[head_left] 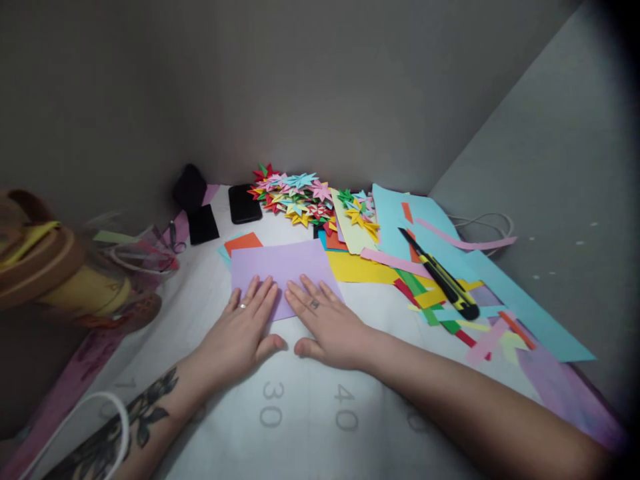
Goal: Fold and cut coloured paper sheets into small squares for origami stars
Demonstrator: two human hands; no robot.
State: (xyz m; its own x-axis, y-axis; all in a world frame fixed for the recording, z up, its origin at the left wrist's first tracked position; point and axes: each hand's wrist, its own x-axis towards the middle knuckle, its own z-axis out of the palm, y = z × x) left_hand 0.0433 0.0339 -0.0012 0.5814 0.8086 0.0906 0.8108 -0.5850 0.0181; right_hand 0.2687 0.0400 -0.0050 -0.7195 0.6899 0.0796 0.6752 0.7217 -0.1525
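A sheet of purple paper [283,262] lies on the white numbered mat [310,400] in front of me. My left hand [245,323] rests palm down on its near left part, fingers stretched out. On the near right part lies my right hand [325,320], also flat with its fingers spread. Both thumbs point inward over the mat below the paper's near edge. Orange paper [243,241] sticks out from behind the sheet's far left corner, and yellow paper [363,268] lies by its right side.
A black and yellow utility knife [443,277] lies on the right among coloured strips [440,313] and light blue sheets [400,207]. Folded paper stars [300,193] are heaped at the back beside a black phone [245,204]. A lidded cup [65,267] stands at the left.
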